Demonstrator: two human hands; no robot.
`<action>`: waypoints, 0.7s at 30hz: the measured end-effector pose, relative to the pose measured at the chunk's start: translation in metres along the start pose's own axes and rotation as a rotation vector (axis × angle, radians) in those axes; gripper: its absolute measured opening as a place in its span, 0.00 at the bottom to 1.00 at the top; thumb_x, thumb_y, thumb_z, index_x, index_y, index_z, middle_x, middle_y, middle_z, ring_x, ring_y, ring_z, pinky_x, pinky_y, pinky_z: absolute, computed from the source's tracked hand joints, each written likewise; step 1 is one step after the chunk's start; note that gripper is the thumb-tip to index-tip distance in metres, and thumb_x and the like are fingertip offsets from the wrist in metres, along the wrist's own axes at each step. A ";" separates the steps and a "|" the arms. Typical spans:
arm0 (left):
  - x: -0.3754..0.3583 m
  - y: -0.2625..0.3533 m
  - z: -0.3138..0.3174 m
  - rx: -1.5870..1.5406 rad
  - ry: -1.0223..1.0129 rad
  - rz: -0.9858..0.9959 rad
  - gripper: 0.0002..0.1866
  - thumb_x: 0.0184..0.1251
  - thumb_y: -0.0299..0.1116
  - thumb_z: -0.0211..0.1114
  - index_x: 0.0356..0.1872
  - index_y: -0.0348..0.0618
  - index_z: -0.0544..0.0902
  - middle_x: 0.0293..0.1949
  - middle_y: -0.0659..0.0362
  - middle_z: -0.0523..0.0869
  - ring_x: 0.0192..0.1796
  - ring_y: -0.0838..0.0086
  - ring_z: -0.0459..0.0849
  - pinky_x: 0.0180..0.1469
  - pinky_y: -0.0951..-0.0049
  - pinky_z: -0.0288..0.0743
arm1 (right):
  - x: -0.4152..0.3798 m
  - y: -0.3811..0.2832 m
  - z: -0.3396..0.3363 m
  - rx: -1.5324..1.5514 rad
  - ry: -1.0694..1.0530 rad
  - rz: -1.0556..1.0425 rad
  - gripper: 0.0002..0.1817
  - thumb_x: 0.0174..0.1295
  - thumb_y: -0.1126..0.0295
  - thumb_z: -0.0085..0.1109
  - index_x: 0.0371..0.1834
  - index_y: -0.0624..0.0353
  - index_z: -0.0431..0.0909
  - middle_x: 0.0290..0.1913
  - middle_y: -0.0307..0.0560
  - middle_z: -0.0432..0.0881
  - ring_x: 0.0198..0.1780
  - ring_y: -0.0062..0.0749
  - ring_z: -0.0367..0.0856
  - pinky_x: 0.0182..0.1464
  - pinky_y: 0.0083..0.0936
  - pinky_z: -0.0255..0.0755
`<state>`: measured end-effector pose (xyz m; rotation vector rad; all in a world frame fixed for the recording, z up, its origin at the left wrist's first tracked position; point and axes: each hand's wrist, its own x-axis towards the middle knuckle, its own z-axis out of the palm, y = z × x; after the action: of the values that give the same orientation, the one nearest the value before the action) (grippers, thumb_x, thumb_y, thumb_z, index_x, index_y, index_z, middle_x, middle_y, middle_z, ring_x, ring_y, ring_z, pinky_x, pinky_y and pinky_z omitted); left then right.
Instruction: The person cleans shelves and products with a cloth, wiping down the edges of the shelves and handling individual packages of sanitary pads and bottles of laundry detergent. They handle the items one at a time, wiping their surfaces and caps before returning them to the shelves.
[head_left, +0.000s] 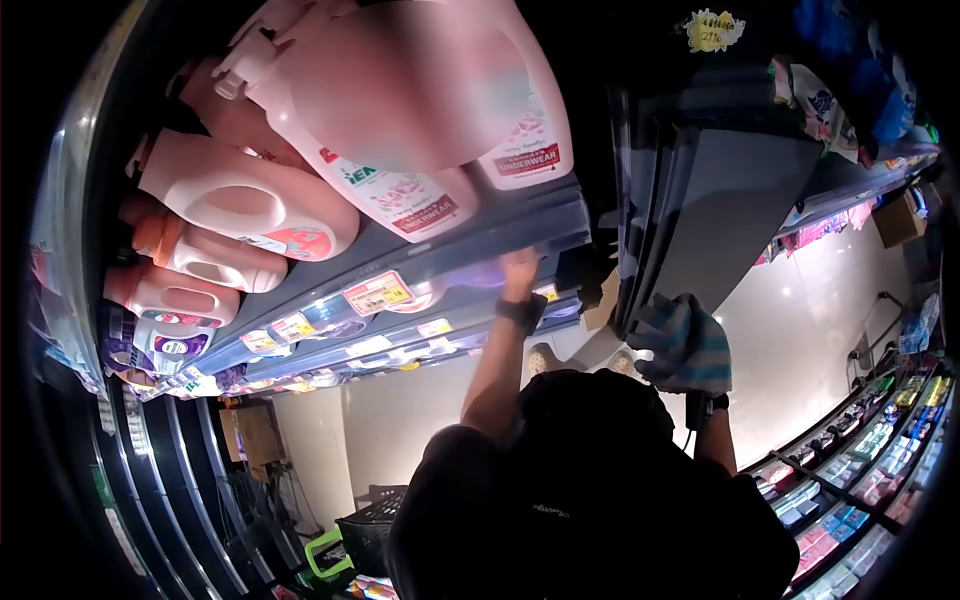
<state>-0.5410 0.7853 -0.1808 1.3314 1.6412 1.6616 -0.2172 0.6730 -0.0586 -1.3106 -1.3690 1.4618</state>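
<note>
1. Striped cloth (pixel 685 335), blue-green and bunched up, is pressed against the lower edge of a tilted grey shelf panel (pixel 720 200), right of the middle of the view.
2. The right hand (pixel 692 375) is raised overhead and closed around that cloth. The fabric wraps over it so that the fingers are hidden. A dark strap (pixel 703 405) sits on the wrist just below.
3. The left hand (pixel 520 268) reaches up to the front rail (pixel 470 262) of a shelf that carries price tags, and it touches the rail's edge. Its fingers are blurred in the glare, so I cannot tell how far open they are. It holds nothing that shows. A dark watch (pixel 522 312) is on this wrist.
4. The two hands are well apart, each on its own shelf unit, with a dark gap between the units.
5. Pink detergent bottles (pixel 250 205) lie in rows on the shelf above the left hand. One large bottle (pixel 400 100) is partly blurred.
6. A yellow price tag (pixel 378 292) hangs on the rail near the left hand.
7. A black basket (pixel 370 525) stands on the pale floor (pixel 400 420) beside the person's dark sleeve.
</note>
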 end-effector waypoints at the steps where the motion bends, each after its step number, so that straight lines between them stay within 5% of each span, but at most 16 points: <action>1: -0.004 0.025 0.004 0.007 -0.007 0.009 0.12 0.73 0.30 0.53 0.51 0.36 0.78 0.40 0.47 0.83 0.44 0.57 0.82 0.47 0.58 0.75 | 0.000 0.001 -0.002 0.010 0.000 0.004 0.23 0.55 0.54 0.56 0.49 0.59 0.73 0.43 0.53 0.78 0.43 0.49 0.80 0.36 0.30 0.69; 4: -0.001 -0.010 0.023 -0.042 0.022 0.121 0.10 0.69 0.26 0.58 0.48 0.35 0.77 0.39 0.52 0.81 0.37 0.68 0.80 0.39 0.65 0.77 | -0.002 0.005 -0.008 0.023 -0.014 0.012 0.23 0.56 0.54 0.56 0.49 0.59 0.72 0.43 0.53 0.77 0.43 0.49 0.80 0.35 0.30 0.69; 6: -0.001 -0.015 0.008 -0.054 -0.182 -0.026 0.16 0.70 0.30 0.60 0.55 0.35 0.74 0.49 0.51 0.79 0.45 0.66 0.80 0.45 0.64 0.76 | -0.004 0.008 -0.013 0.030 -0.027 0.021 0.23 0.56 0.53 0.55 0.49 0.59 0.72 0.43 0.53 0.77 0.43 0.49 0.80 0.35 0.30 0.69; 8: 0.000 0.014 0.004 0.224 -0.180 -0.099 0.09 0.68 0.28 0.60 0.46 0.36 0.79 0.41 0.51 0.80 0.38 0.66 0.80 0.40 0.62 0.75 | -0.003 0.010 -0.016 0.039 -0.045 0.032 0.23 0.57 0.53 0.55 0.49 0.59 0.72 0.43 0.53 0.77 0.42 0.49 0.80 0.34 0.30 0.69; 11: 0.000 0.035 0.010 0.221 0.035 0.222 0.06 0.68 0.27 0.60 0.42 0.38 0.79 0.33 0.53 0.82 0.31 0.68 0.81 0.34 0.66 0.76 | 0.001 0.011 -0.018 0.047 -0.083 0.035 0.23 0.58 0.52 0.54 0.49 0.59 0.72 0.43 0.53 0.77 0.42 0.49 0.80 0.33 0.30 0.68; 14: -0.008 0.026 0.004 0.065 0.037 0.113 0.11 0.67 0.29 0.62 0.47 0.36 0.78 0.36 0.51 0.83 0.36 0.64 0.83 0.39 0.65 0.77 | 0.010 0.009 -0.018 0.048 -0.134 0.033 0.23 0.58 0.52 0.53 0.49 0.59 0.72 0.44 0.53 0.77 0.42 0.49 0.80 0.33 0.29 0.68; 15: -0.016 0.063 -0.004 -0.211 -0.033 -0.177 0.15 0.66 0.27 0.63 0.52 0.35 0.76 0.40 0.50 0.83 0.42 0.64 0.84 0.47 0.66 0.77 | 0.013 0.009 -0.017 0.050 -0.156 0.030 0.23 0.59 0.52 0.53 0.49 0.59 0.72 0.44 0.53 0.77 0.42 0.49 0.80 0.32 0.29 0.68; 18: -0.042 0.058 -0.026 0.018 0.008 -0.069 0.17 0.66 0.25 0.63 0.55 0.35 0.74 0.43 0.52 0.83 0.48 0.68 0.83 0.52 0.69 0.76 | 0.024 0.008 -0.011 0.045 -0.243 0.027 0.23 0.60 0.51 0.52 0.49 0.59 0.72 0.44 0.53 0.77 0.42 0.49 0.80 0.32 0.29 0.68; 19: -0.053 0.067 -0.033 -0.260 0.020 -0.150 0.19 0.66 0.22 0.63 0.57 0.35 0.73 0.44 0.54 0.83 0.49 0.72 0.82 0.53 0.72 0.75 | 0.027 0.009 -0.008 0.040 -0.280 0.026 0.23 0.60 0.51 0.51 0.49 0.59 0.72 0.44 0.53 0.77 0.42 0.49 0.80 0.32 0.29 0.67; 21: -0.075 0.071 -0.054 -0.279 0.042 -0.195 0.19 0.67 0.23 0.62 0.58 0.36 0.72 0.44 0.55 0.83 0.49 0.72 0.82 0.52 0.73 0.75 | 0.033 0.009 0.000 0.040 -0.361 0.021 0.23 0.60 0.51 0.51 0.49 0.59 0.71 0.44 0.53 0.76 0.42 0.49 0.80 0.31 0.29 0.67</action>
<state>-0.5325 0.6815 -0.1285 0.9765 1.4461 1.7342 -0.2233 0.7031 -0.0740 -1.0721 -1.5452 1.7939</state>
